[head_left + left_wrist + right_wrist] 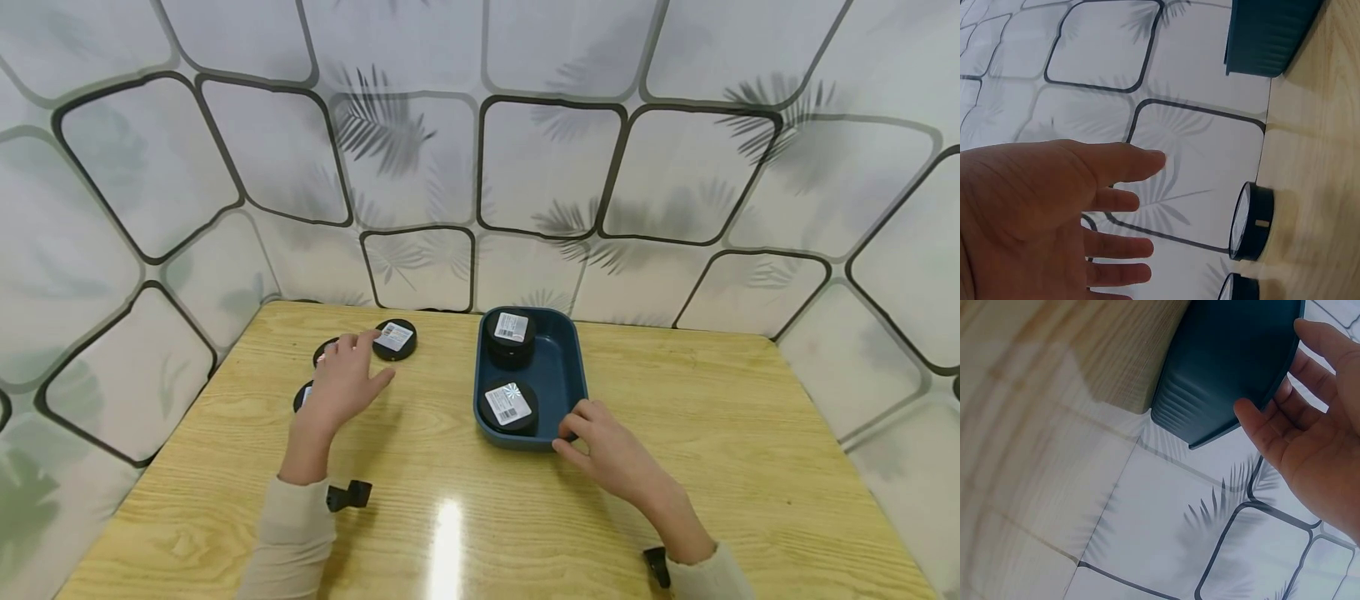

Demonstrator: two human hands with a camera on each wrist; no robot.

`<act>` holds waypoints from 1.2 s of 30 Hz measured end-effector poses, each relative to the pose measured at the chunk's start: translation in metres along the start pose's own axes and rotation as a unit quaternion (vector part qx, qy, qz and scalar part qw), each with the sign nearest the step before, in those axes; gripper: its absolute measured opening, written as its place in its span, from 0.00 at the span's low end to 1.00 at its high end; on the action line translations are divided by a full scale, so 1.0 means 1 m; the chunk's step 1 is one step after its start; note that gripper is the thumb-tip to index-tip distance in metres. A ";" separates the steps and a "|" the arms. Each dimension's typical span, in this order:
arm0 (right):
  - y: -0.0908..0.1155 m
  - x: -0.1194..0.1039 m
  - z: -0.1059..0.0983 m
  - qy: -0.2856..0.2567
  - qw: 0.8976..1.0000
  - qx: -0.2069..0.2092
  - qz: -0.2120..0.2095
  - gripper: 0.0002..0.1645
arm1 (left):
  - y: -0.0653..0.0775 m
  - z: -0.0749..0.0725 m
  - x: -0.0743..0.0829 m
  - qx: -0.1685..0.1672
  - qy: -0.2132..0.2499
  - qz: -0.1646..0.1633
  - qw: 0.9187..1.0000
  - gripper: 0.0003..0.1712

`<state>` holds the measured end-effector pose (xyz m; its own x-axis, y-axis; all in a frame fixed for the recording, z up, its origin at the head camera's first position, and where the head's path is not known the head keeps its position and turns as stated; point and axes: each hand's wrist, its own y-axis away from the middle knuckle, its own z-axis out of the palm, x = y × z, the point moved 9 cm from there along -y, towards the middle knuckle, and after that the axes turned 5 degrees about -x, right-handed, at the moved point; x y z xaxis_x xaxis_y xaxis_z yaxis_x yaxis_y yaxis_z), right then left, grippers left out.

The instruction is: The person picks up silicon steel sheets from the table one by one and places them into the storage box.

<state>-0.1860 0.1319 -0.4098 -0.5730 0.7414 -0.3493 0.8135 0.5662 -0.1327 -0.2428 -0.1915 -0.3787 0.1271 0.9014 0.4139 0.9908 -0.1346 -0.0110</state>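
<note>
My left hand [341,379] hovers over the left side of the table, fingers extended and thumb held apart, with nothing in its grasp. Beside its fingertips lies a flat round black container [393,340] with a white label; two more like it, partly covered by the hand, lie further left. My right hand [607,450] holds the near right corner of a dark blue rectangular bin [558,367], fingers over the rim and thumb outside. Inside the bin, along its left side, sit a stack of black containers [511,337] at the back and a labelled black container [510,407] at the front.
The wooden table [712,400] ends at a patterned curtain [420,267] that hangs behind it and along both sides. A black wrist mount [349,496] sticks out beside the left sleeve, another [657,567] beside the right one.
</note>
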 end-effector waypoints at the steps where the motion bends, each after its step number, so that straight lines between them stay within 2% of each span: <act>1: 0.000 0.000 0.000 0.001 1.000 0.000 0.000 0.05 | 0.002 0.000 -0.005 -0.013 0.000 -0.011 1.000 0.38; 5: 0.000 0.000 0.000 0.003 1.000 0.000 0.001 0.05 | 0.010 -0.002 -0.029 -0.063 0.001 -0.067 0.996 0.43; 9: 0.000 -0.001 0.000 0.002 1.000 0.000 0.002 0.05 | 0.020 -0.007 -0.055 -0.093 -0.004 -0.120 0.988 0.50; 16: 0.000 -0.001 -0.001 0.001 1.000 -0.001 0.005 0.04 | 0.036 -0.012 -0.086 -0.131 0.022 -0.172 0.976 0.57; 21: 0.001 0.000 0.000 0.002 1.000 -0.001 0.007 0.04 | 0.040 -0.008 -0.092 -0.155 0.038 -0.172 0.972 0.58; 27: 0.002 -0.001 0.000 0.002 1.000 0.000 0.003 0.04 | 0.037 0.002 -0.090 -0.170 0.028 -0.171 0.970 0.58; 36: 0.001 -0.002 0.000 0.003 1.000 -0.002 0.003 0.04 | 0.035 0.012 -0.085 -0.180 0.022 -0.210 0.961 0.57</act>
<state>-0.1846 0.1312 -0.4091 -0.5690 0.7466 -0.3447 0.8163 0.5634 -0.1272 -0.2188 -0.2673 -0.4251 -0.2905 0.8903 0.3507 0.8732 0.0968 0.4777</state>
